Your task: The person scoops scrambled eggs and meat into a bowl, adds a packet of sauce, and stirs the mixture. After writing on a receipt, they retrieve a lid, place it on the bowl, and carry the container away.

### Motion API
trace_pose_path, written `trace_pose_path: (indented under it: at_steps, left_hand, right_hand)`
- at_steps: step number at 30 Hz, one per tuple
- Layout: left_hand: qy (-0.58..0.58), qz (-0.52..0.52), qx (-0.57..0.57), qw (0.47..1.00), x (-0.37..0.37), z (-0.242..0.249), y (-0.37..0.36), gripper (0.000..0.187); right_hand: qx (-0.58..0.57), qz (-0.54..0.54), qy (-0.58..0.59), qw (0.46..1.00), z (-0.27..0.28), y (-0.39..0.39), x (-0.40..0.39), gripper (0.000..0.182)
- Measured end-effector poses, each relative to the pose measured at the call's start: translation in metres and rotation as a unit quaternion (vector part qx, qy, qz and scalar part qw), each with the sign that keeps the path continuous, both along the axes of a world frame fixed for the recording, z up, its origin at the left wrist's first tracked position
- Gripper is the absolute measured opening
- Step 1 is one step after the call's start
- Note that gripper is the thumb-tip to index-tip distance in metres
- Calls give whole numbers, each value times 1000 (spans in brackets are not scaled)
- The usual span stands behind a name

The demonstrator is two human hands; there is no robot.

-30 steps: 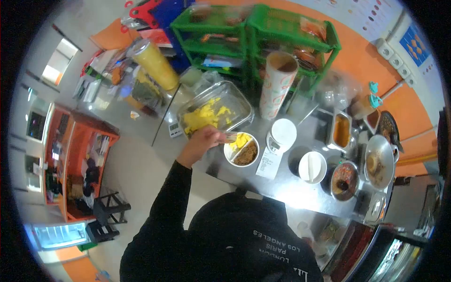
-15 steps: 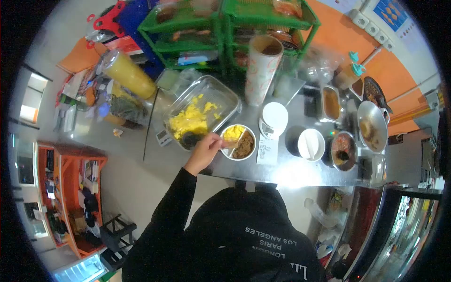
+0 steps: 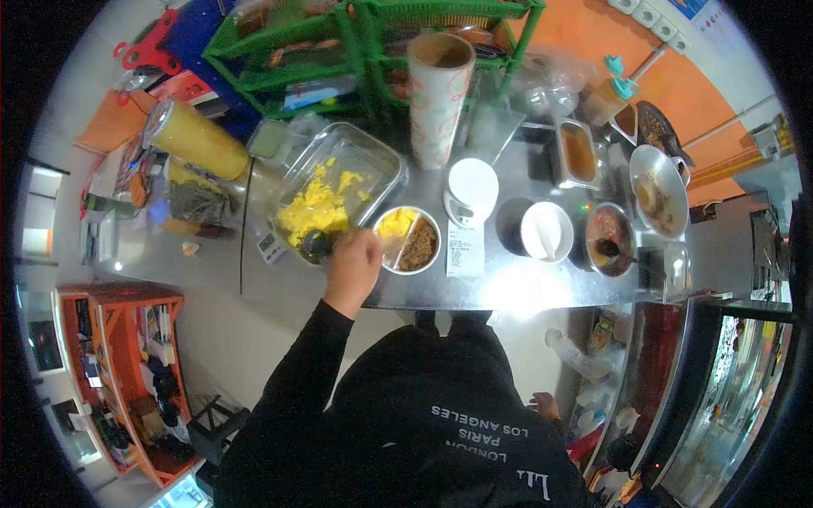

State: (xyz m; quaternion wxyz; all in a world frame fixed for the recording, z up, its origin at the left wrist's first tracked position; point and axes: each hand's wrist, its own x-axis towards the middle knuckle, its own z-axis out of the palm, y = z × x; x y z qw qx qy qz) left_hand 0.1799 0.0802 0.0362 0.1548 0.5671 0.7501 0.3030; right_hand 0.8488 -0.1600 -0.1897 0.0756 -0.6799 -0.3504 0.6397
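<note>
My left hand is closed beside the near left rim of a white divided bowl. Whatever its fingers hold is hidden from view. Yellow scrambled egg fills one section of the bowl, and brown minced food fills another. Left of the bowl is a clear rectangular tray holding more scrambled egg. A dark round utensil rests at its near end, close to my hand. My right hand hangs low by my side, below the table edge, its fingers loosely apart with nothing visible in them.
A white round-topped scale with a printed receipt stands right of the bowl. Farther right are a white bowl with a spoon, a pan of red sauce and a wok. Behind stand a tall cup stack and green racks.
My left hand has drawn back from over the bowl toward its left rim; the thin brownish piece in its fingers is no longer distinct. My right hand has come into view. The view has shifted.
</note>
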Motion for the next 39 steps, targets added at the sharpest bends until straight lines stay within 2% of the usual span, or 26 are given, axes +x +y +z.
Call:
trace_pose_path:
  at_steps: [4, 5, 6, 8, 9, 11, 17, 20, 21, 22, 23, 24, 25, 26, 27, 28, 29, 30, 31, 33, 35, 37, 39]
  left_hand:
    - [2, 47, 24, 999, 5, 14, 2, 13]
    - [-7, 57, 38, 998, 7, 18, 3, 13]
    - [24, 24, 36, 999, 6, 17, 2, 13]
    - [87, -41, 34, 995, 1, 12, -1, 13]
    - [102, -46, 32, 993, 3, 13, -3, 13]
    - [131, -54, 30, 989, 10, 18, -6, 13]
    - [96, -54, 32, 993, 23, 34, -21, 32]
    - [60, -24, 90, 994, 24, 27, -48, 40]
    - [54, -29, 83, 995, 25, 20, -66, 40]
    - [48, -35, 75, 995, 25, 8, -89, 41]
    - [-10, -70, 16, 997, 20, -15, -119, 41]
    - [-68, -107, -41, 991, 14, -38, -150, 41]
    - [-121, -81, -102, 984, 15, -49, -173, 42]
    - [-174, -58, -162, 970, 16, -63, -199, 43]
    - [-104, -31, -208, 972, 14, -114, -249, 41]
    - [-111, 111, -367, 917, 19, -166, -307, 40]
    - [-108, 174, -484, 851, 25, -192, -344, 40]
    - [-117, 158, -512, 836, 28, -199, -366, 40]
    - [-132, 161, -560, 802, 35, -200, -391, 40]
    - [-166, 175, -585, 774, 51, -197, -412, 40]
    - [-195, 201, -591, 757, 74, -192, -418, 40]
    - [-221, 229, -578, 752, 98, -187, -412, 40]
    - [-246, 257, -563, 746, 124, -183, -404, 40]
  right_hand:
    - [4, 30, 52, 998, -20, -6, 19, 31]
    - [-24, 6, 58, 998, -25, -10, 24, 31]
    - [-52, -18, 62, 997, -23, -10, 24, 31]
    - [-160, -138, 65, 975, -20, -10, 22, 30]
    - [-175, -153, 61, 971, -16, -10, 19, 30]
    - [-156, -114, 39, 980, -8, -8, 12, 30]
    - [-103, 35, -33, 993, 22, 16, -8, 31]
    - [-182, 29, -77, 980, 53, 70, -28, 33]
    - [-269, 102, -104, 952, 87, 109, -48, 36]
    - [-292, 170, -103, 935, 101, 137, -57, 38]
    - [-314, 237, -102, 914, 116, 168, -66, 41]
    - [-208, 282, -110, 930, 201, 211, -119, 45]
    - [-125, 247, 9, 961, 239, 243, -135, 45]
    - [-54, 210, 142, 966, 276, 275, -151, 46]
    - [-7, 99, 98, 990, 312, 299, -174, 42]
    - [271, 291, -210, 893, 303, 324, -175, 36]
    - [491, 359, -380, 696, 326, 346, -194, 40]
    - [612, 318, -353, 633, 325, 388, -199, 42]
    - [619, 214, -229, 720, 343, 417, -226, 40]
    - [661, 153, -130, 723, 344, 483, -251, 37]
    - [701, 187, -175, 666, 356, 558, -284, 34]
    - [747, 223, -153, 607, 350, 646, -299, 31]
    - [728, 307, -208, 577, 348, 721, -314, 31]
